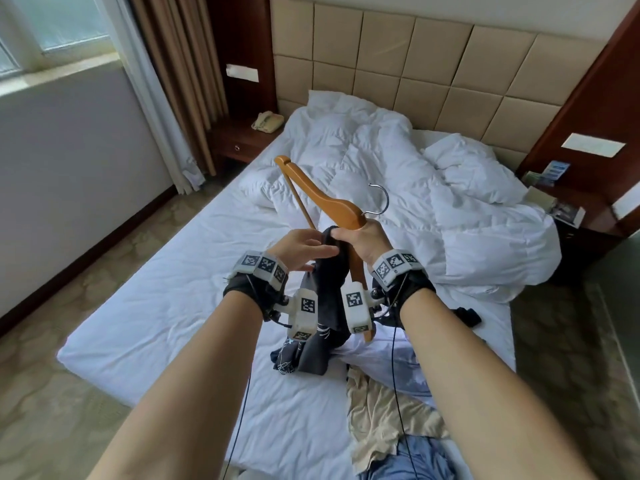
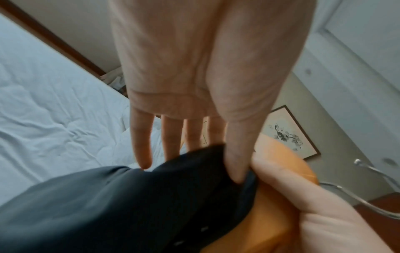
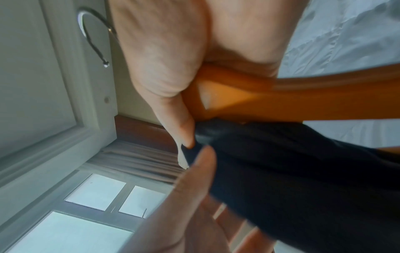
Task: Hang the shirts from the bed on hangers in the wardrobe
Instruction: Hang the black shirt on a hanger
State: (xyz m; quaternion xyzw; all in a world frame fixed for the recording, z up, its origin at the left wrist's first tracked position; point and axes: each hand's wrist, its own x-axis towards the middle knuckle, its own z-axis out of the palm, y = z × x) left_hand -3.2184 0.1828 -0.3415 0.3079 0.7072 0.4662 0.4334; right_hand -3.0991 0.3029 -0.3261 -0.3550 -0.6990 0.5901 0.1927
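Note:
Over the bed, my right hand (image 1: 360,239) grips a wooden hanger (image 1: 332,202) at its neck, just below the metal hook (image 1: 381,199). A dark shirt (image 1: 325,306) hangs from that grip down to the mattress. In the right wrist view the right thumb (image 3: 181,130) presses the shirt's collar (image 3: 303,171) against the hanger (image 3: 281,99). My left hand (image 1: 306,247) reaches in from the left. Its thumb (image 2: 233,154) lies on the dark cloth (image 2: 129,205) and its straight fingers pass behind the cloth's edge, pinching it. The wardrobe is out of view.
More shirts lie in a heap on the near part of the bed (image 1: 156,306): a pale one (image 1: 384,355), a beige one (image 1: 381,417) and a blue one (image 1: 419,459). A crumpled white duvet (image 1: 467,237) covers the far half. A nightstand with a telephone (image 1: 266,121) stands at the back left.

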